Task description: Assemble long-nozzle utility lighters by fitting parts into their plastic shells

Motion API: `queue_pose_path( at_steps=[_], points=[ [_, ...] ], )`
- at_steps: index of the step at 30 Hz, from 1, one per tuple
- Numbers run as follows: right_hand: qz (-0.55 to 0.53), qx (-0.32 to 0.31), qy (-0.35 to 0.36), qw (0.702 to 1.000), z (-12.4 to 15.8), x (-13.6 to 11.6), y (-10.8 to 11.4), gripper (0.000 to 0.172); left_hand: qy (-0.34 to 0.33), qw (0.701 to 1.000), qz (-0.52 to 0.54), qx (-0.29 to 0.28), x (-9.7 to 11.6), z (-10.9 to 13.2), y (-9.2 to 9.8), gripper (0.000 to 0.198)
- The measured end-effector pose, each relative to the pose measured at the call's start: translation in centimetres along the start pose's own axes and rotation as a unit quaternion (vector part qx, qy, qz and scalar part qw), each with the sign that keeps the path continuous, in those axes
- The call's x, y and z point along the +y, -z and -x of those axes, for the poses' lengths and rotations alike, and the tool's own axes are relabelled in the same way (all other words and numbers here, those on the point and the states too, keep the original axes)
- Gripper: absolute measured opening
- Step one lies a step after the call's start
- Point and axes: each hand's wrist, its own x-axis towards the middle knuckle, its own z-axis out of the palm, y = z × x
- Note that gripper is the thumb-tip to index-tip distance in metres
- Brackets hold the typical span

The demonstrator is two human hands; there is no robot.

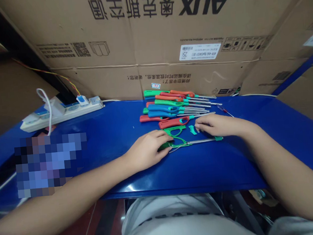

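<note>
My left hand [148,149] rests on the blue table [113,128], its fingers curled over the handle of a green long-nosed lighter [184,142] that lies opened, its metal tube pointing right. A separate green handle shell [175,130] lies just above it. My right hand [214,124] lies palm down beside them, fingertips next to a small green piece [192,129]. Behind both hands sits a pile of lighters [172,105] in red, blue, green and orange.
A white power strip [63,113] with plugs and cables sits at the back left. Large cardboard boxes [151,33] wall off the table's back edge. A thin red-handled tool [225,110] lies right of the pile. A blurred patch covers the table's left.
</note>
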Motion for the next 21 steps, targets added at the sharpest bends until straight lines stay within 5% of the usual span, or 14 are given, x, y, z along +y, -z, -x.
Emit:
queue_pose_path(
  at_steps=[7, 14, 21],
  points=[
    [0.075, 0.086, -0.05, 0.992, -0.3, -1.2, -0.2, 0.044, -0.009, 1.0, 0.024, -0.001, -0.2, -0.2, -0.1, 0.029],
    [0.039, 0.053, 0.017, 0.998, -0.5, -2.1, -0.5, 0.031, -0.011, 1.0, 0.021, -0.007, -0.2, -0.1, -0.1, 0.03],
    [0.068, 0.065, -0.055, 0.994, 0.3, -1.0, 0.3, 0.027, -0.012, 1.0, 0.02, -0.008, 0.0, -0.2, 0.0, 0.03]
  ],
)
